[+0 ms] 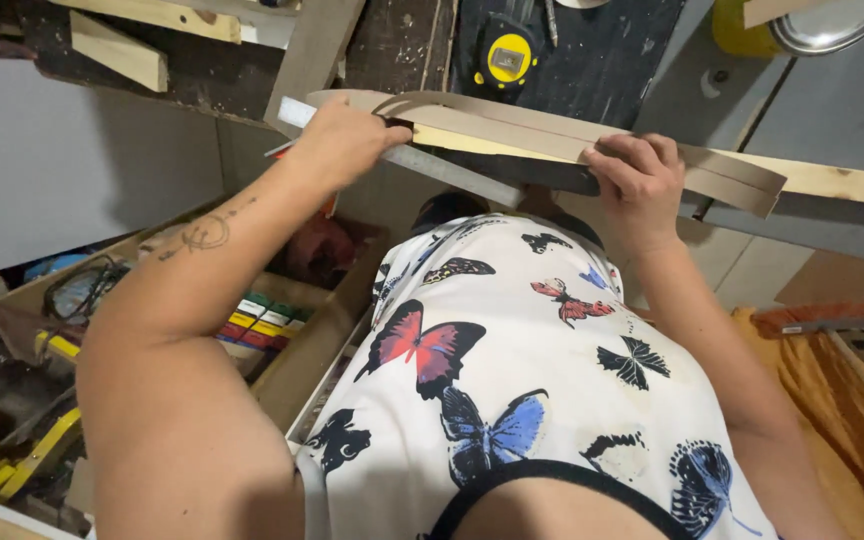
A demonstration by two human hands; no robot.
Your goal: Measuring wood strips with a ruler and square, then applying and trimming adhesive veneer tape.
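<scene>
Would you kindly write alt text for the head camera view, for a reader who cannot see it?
Seen from above, a person's left hand presses a metal ruler and the right hand holds tan flat strips against a wooden plank at a workbench edge. A yellow tape measure lies beyond; a box of tools sits below left.

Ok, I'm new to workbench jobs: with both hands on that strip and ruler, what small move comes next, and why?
Probably slide the ruler flush along the strip. The left hand pins its far end, the right hand presses the strip down, and the ruler lies slanted across the bench edge.
</scene>
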